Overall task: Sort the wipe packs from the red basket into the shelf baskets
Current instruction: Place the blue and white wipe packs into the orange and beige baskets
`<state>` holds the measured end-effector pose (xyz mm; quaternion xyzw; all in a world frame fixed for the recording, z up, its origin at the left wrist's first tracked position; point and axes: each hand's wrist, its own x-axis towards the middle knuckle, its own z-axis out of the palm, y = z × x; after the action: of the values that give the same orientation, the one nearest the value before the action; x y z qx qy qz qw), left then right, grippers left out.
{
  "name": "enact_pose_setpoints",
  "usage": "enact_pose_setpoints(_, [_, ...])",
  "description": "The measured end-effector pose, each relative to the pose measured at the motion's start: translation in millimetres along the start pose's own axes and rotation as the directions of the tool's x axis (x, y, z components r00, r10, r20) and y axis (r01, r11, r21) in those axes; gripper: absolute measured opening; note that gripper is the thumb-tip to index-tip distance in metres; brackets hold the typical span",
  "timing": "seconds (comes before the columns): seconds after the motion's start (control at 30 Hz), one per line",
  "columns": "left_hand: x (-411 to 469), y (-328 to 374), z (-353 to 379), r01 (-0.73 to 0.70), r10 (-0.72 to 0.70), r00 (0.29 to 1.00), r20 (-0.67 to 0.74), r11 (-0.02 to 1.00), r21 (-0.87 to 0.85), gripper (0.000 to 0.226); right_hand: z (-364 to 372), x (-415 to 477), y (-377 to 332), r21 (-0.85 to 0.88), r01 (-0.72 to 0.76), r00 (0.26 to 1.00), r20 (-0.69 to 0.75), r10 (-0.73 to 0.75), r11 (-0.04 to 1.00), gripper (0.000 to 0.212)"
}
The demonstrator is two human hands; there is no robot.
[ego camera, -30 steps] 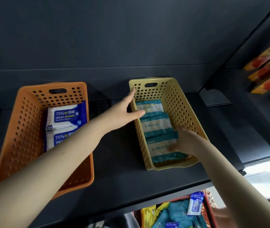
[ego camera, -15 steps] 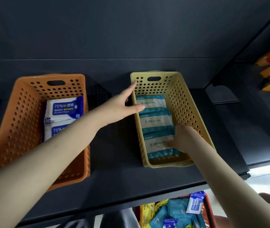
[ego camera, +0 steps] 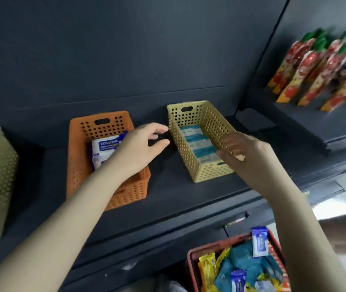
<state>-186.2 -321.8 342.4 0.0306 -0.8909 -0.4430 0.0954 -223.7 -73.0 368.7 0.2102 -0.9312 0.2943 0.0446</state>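
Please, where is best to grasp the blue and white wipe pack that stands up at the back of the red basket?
Probably pinch the wipe pack by its free upper end, coming from above; it stands higher than the packs in the red basket.

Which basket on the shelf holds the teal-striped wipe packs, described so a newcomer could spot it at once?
Start at the dark shelf that runs across the middle of the view, where three perforated baskets sit. The one you want is the yellow basket, furthest right, next to the orange basket. It alone holds a row of teal-and-white wipe packs, while the orange one holds blue-labelled 75% alcohol wipes.
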Motion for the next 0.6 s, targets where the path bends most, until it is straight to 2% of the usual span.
enact_pose_setpoints(0.1, [-85, -2, 5, 0.031, -0.02, 0.998, 0.067, 0.985, -0.171, 0.024, 20, -87, -13, 0.067, -0.079, 0.997, 0.015, 0.078, 0.995, 0.03])
enact_pose_setpoints(0.17, [-140, -15, 17, 0.076, -0.047, 0.989, 0.141, 0.976, -0.203, 0.023, 41, -146, -16, 0.071, -0.158, 0.985, 0.076, 0.152, 0.985, 0.028])
enact_pose_setpoints(0.27, [-214, -41, 43, 0.174, -0.127, 0.958, 0.255, 0.97, -0.169, 0.019, 72, -227, -10, 0.053, -0.301, 0.939, 0.188, 0.287, 0.952, 0.026])
enact_pose_setpoints(0.4, [-283, -71, 85, 0.323, -0.253, 0.88, 0.402, 0.939, -0.117, 0.017, 104, -311, 15, -0.054, -0.375, 0.86, 0.351, 0.369, 0.925, 0.027])
enact_pose_setpoints(0.6, [-320, -85, 157, 0.502, -0.395, 0.759, 0.517, 0.861, -0.078, 0.013, 110, -374, 79, -0.077, -0.562, 0.731, 0.419, 0.538, 0.824, 0.02])
